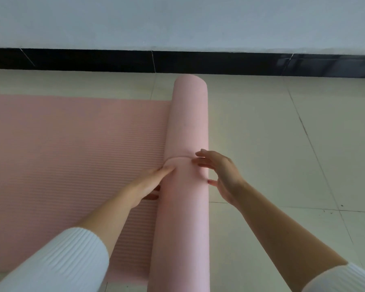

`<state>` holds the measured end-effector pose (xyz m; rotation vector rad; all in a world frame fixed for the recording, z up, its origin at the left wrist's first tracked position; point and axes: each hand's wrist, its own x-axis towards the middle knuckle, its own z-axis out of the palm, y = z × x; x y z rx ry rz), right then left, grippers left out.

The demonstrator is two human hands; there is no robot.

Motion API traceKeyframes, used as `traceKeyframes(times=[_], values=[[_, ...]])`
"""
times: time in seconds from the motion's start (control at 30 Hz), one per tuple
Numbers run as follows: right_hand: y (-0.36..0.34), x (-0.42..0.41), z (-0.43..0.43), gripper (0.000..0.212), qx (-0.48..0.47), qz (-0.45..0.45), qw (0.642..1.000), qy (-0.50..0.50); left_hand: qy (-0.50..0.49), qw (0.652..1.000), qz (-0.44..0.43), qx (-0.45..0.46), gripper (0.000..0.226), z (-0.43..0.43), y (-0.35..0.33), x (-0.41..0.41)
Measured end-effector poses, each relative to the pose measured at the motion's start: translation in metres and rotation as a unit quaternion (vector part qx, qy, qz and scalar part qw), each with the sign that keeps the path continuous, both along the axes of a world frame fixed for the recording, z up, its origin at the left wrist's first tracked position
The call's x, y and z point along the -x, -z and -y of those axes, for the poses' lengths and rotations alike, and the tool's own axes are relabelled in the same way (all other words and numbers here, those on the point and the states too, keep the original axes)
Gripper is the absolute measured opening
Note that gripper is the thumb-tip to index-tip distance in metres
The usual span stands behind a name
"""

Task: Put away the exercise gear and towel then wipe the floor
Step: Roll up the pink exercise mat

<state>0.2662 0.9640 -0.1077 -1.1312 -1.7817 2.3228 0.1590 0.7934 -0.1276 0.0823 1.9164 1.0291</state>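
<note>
Partly rolled ribbed mat (72, 154), left hand (150, 184), right hand (221, 175) touching smooth cylinder (189, 123)

You face a pale grey wall (177, 22) above a glossy black skirting (93, 60) (faint reflections on its right end), over a cream tiled floor (282, 133).

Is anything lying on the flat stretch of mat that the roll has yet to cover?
Nothing visible. The left hand and right hand touch the rolled part directly, and the flat mat to its left shows nothing on it within the frame.
</note>
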Motion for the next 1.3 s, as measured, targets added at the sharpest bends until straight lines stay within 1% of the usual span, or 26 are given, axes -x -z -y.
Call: traceKeyframes(times=[0.03,0.1,0.17,0.2,0.23,0.3,0.37,0.43,0.47,0.5,0.57,0.6,0.63,0.67,0.7,0.73,0.8,0.87,0.9,0.97,1.07,1.2,1.3], values=[[0.001,0.006,0.003,0.027,0.017,0.002,1.0,0.013,0.002,1.0,0.0,-0.006,0.043,0.002,0.002,-0.001],[0.005,0.015,0.007,0.021,0.044,0.012,0.997,0.057,-0.047,0.998,-0.003,-0.03,0.044,0.007,0.007,0.004],[0.01,0.019,0.011,0.014,0.072,0.024,0.993,0.094,-0.107,0.991,-0.045,-0.059,0.043,0.013,0.01,0.013],[0.013,0.02,0.014,0.01,0.081,0.03,0.991,0.098,-0.122,0.988,-0.073,-0.067,0.048,0.017,0.012,0.019],[0.016,0.021,0.019,0.008,0.073,0.035,0.993,0.087,-0.124,0.985,-0.101,-0.066,0.049,0.021,0.013,0.024],[0.02,0.024,0.027,0.013,0.007,0.034,0.999,0.036,-0.131,0.978,-0.148,-0.062,0.044,0.029,0.014,0.028],[0.022,0.029,0.031,0.018,-0.082,0.009,0.996,-0.028,-0.165,0.972,-0.156,-0.059,0.036,0.035,0.013,0.03],[0.022,0.035,0.032,0.02,-0.166,0.003,0.979,-0.117,-0.201,0.972,-0.12,-0.022,0.025,0.043,0.009,0.034],[0.022,0.038,0.032,0.023,-0.18,0.003,0.972,-0.148,-0.21,0.974,-0.082,-0.003,0.024,0.048,0.006,0.036],[0.024,0.04,0.033,0.027,-0.172,-0.006,0.973,-0.151,-0.205,0.978,-0.046,0.007,0.032,0.052,0.004,0.038],[0.03,0.042,0.038,0.036,-0.127,-0.027,0.988,-0.083,-0.139,0.99,-0.015,0.009,0.05,0.057,0.003,0.04],[0.034,0.042,0.04,0.045,-0.082,-0.02,0.995,-0.045,-0.097,0.995,-0.014,0.002,0.055,0.057,0.004,0.039],[0.038,0.039,0.041,0.058,-0.017,-0.004,1.0,-0.025,-0.065,0.998,-0.02,-0.008,0.055,0.056,0.005,0.037],[0.044,0.036,0.042,0.07,0.056,0.016,0.998,-0.017,-0.05,0.998,-0.021,-0.013,0.055,0.054,0.005,0.036],[0.048,0.032,0.042,0.074,0.117,0.032,0.992,-0.029,-0.046,0.999,-0.018,-0.015,0.055,0.053,0.006,0.036],[0.05,0.029,0.041,0.069,0.151,0.037,0.986,-0.053,-0.042,0.999,-0.014,-0.017,0.056,0.051,0.005,0.036],[0.049,0.026,0.039,0.05,0.16,0.029,0.983,-0.086,-0.027,0.999,-0.008,-0.014,0.057,0.047,0.002,0.035],[0.043,0.024,0.035,0.034,0.153,0.024,0.985,-0.076,-0.025,1.0,0.01,-0.015,0.049,0.039,-0.006,0.031],[0.041,0.022,0.032,0.03,0.153,0.027,0.985,-0.073,-0.024,0.999,0.022,-0.019,0.045,0.034,-0.009,0.028],[0.035,0.012,0.021,0.025,0.151,0.035,0.986,-0.067,-0.01,0.999,0.042,-0.029,0.039,0.022,-0.012,0.021],[0.028,-0.011,-0.003,0.02,0.13,0.043,0.989,-0.052,0.016,0.997,0.064,-0.048,0.037,-0.003,-0.01,0.006],[0.013,-0.047,-0.046,0.022,0.088,0.063,0.994,-0.034,0.037,0.992,0.091,-0.075,0.044,-0.051,-0.003,-0.023],[0.004,-0.077,-0.08,0.02,0.05,0.08,0.995,-0.021,0.064,0.985,0.125,-0.097,0.047,-0.088,0.002,-0.049]])
